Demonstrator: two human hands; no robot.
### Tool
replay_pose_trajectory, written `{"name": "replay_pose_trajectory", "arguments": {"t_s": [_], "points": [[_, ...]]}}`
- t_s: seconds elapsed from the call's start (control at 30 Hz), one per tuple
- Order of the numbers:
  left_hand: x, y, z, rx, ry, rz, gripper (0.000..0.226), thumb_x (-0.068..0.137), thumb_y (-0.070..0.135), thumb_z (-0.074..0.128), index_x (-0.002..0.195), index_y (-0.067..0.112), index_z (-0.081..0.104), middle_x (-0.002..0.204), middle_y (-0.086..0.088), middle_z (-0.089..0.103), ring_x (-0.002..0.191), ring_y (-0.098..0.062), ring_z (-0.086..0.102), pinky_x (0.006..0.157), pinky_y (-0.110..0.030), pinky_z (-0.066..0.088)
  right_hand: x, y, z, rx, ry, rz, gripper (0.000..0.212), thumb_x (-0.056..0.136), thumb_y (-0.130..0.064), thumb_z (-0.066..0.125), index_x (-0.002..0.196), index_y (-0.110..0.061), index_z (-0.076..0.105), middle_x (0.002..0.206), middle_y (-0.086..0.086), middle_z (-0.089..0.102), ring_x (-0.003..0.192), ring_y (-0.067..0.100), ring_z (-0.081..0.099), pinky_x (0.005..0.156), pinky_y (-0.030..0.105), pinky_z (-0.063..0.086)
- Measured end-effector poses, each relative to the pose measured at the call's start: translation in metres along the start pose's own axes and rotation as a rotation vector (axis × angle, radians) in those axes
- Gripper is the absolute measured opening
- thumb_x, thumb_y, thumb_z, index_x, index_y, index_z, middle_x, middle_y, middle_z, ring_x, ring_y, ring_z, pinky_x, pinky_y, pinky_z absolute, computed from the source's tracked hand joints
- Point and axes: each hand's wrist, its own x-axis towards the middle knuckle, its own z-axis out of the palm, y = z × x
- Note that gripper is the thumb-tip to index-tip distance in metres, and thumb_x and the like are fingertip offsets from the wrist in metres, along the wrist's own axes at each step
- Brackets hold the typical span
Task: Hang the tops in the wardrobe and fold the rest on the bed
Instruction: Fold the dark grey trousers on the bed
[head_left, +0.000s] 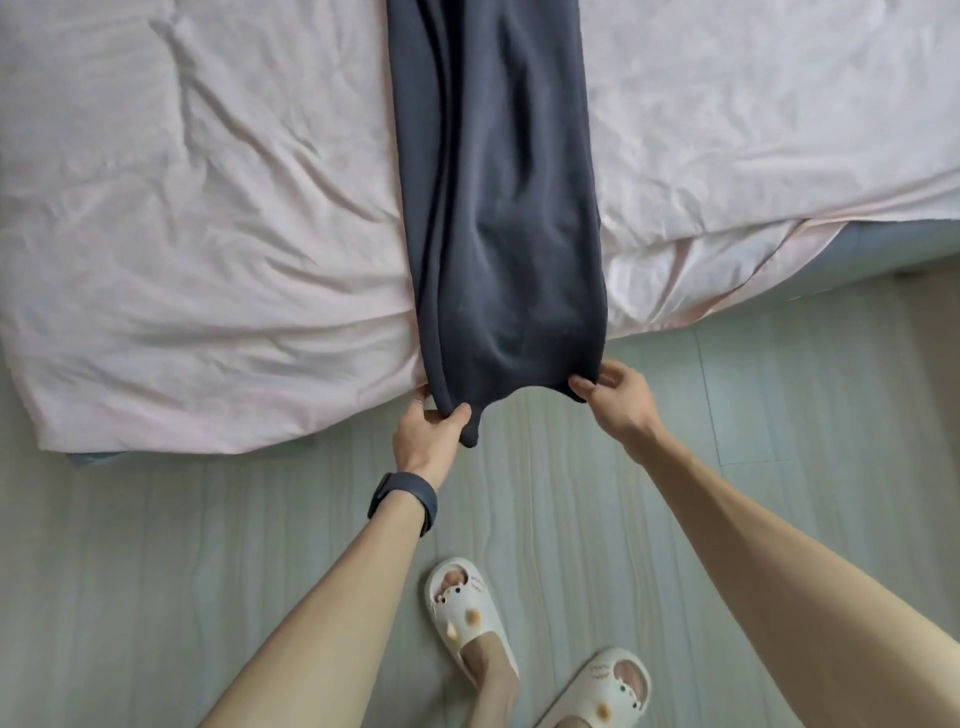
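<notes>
Both hands, left (427, 430) and right (615, 393), are pinching the near end of the dark garment (498, 208), its long axis running straight away across the bed (182, 208).

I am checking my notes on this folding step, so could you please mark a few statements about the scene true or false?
1. Both the left hand and the right hand grip the near end of the dark garment. True.
2. The garment lies lengthwise on a pale pink sheet. True.
3. The dark wristband is on the right wrist. False: it is on the left wrist.
4. The person is barefoot. False: both feet wear white slippers.
</notes>
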Motion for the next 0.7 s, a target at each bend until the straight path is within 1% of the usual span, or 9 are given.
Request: {"name": "replay_pose_trajectory", "arguments": {"t_s": [0.07, 0.13, 0.2, 0.27, 0.33, 0.43, 0.57, 0.63, 0.7], "points": [[-0.003, -0.002, 0.000, -0.044, 0.039, -0.004, 0.038, 0.086, 0.033, 0.073, 0.115, 0.038, 0.049, 0.086, 0.019, 0.063, 0.080, -0.002, 0.058, 0.067, -0.021, 0.039, 0.004, -0.001, 0.004, 0.083, -0.003, 0.011, 0.022, 0.090, -0.022, 0.069, 0.112, -0.021, 0.069, 0.110, -0.005, 0.074, 0.106, 0.016, 0.068, 0.098, 0.038, 0.053], [-0.007, -0.004, -0.002, -0.064, 0.060, -0.006, 0.040, 0.086, 0.034, 0.073, 0.116, 0.038, 0.047, 0.086, 0.017, 0.064, 0.079, 0.004, 0.056, 0.064, -0.018, 0.037, 0.002, -0.005, 0.006, 0.151, 0.031, 0.011, 0.017, 0.089, -0.023, 0.070, 0.103, -0.027, 0.060, 0.104, -0.008, 0.071, 0.101, 0.014, 0.068, 0.082, 0.029, 0.053], [-0.014, -0.003, -0.006, -0.029, 0.025, -0.010, 0.028, 0.088, 0.037, 0.072, 0.108, 0.034, 0.053, 0.088, 0.017, 0.065, 0.084, 0.001, 0.059, 0.065, -0.019, 0.040, -0.003, -0.008, 0.007, 0.202, 0.037, 0.005, 0.022, 0.089, -0.024, 0.069, 0.102, -0.030, 0.053, 0.105, -0.012, 0.067, 0.098, 0.009, 0.066, 0.071, 0.021, 0.049], [-0.021, -0.003, -0.009, 0.039, -0.015, 0.019, 0.012, 0.089, 0.038, 0.069, 0.095, 0.032, 0.061, 0.091, 0.016, 0.068, 0.087, -0.004, 0.063, 0.065, -0.021, 0.042, -0.011, -0.008, 0.006, 0.194, 0.006, 0.000, 0.023, 0.090, -0.026, 0.067, 0.110, -0.028, 0.056, 0.105, -0.009, 0.071, 0.095, 0.010, 0.069, 0.075, 0.024, 0.053], [-0.036, -0.002, -0.015, 0.050, -0.026, 0.036, 0.008, 0.090, 0.038, 0.068, 0.093, 0.032, 0.063, 0.097, 0.011, 0.069, 0.089, -0.008, 0.065, 0.069, -0.022, 0.046, -0.029, -0.005, 0.000, 0.112, -0.014, -0.004, 0.011, 0.092, -0.030, 0.066, 0.102, -0.027, 0.066, 0.098, -0.009, 0.073, 0.093, 0.014, 0.070, 0.083, 0.031, 0.055], [-0.064, -0.002, -0.027, -0.060, -0.075, -0.010, 0.012, 0.090, 0.031, 0.069, 0.100, 0.025, 0.066, 0.105, 0.005, 0.071, 0.096, -0.013, 0.067, 0.076, -0.026, 0.049, -0.067, -0.001, -0.020, 0.106, -0.051, 0.013, 0.015, 0.091, -0.033, 0.069, 0.086, -0.019, 0.071, 0.081, -0.010, 0.075, 0.083, 0.014, 0.072, 0.074, 0.028, 0.055], [-0.116, 0.017, -0.053, -0.204, -0.148, -0.061, 0.025, 0.089, 0.026, 0.073, 0.111, 0.017, 0.065, 0.107, 0.002, 0.074, 0.101, -0.016, 0.070, 0.083, -0.029, 0.053, -0.125, -0.014, -0.072, 0.168, -0.109, 0.035, 0.017, 0.093, -0.029, 0.070, 0.098, -0.013, 0.071, 0.096, 0.000, 0.077, 0.092, 0.016, 0.073, 0.085, 0.033, 0.057], [-0.137, 0.029, -0.063, -0.226, -0.163, -0.061, 0.032, 0.089, 0.026, 0.075, 0.116, 0.015, 0.061, 0.110, 0.000, 0.074, 0.101, -0.016, 0.070, 0.087, -0.035, 0.057, -0.147, -0.025, -0.094, 0.171, -0.083, 0.029, 0.014, 0.097, -0.027, 0.067, 0.095, -0.015, 0.071, 0.092, 0.001, 0.076, 0.088, 0.016, 0.073, 0.083, 0.033, 0.060], [-0.155, 0.040, -0.070, -0.137, -0.143, -0.010, 0.029, 0.090, 0.033, 0.073, 0.112, 0.018, 0.063, 0.105, 0.001, 0.075, 0.099, -0.017, 0.071, 0.085, -0.038, 0.057, -0.165, -0.040, -0.110, 0.116, -0.022, 0.016, 0.019, 0.098, -0.031, 0.065, 0.090, -0.015, 0.071, 0.086, 0.000, 0.074, 0.081, 0.017, 0.071, 0.077, 0.035, 0.062]]}}
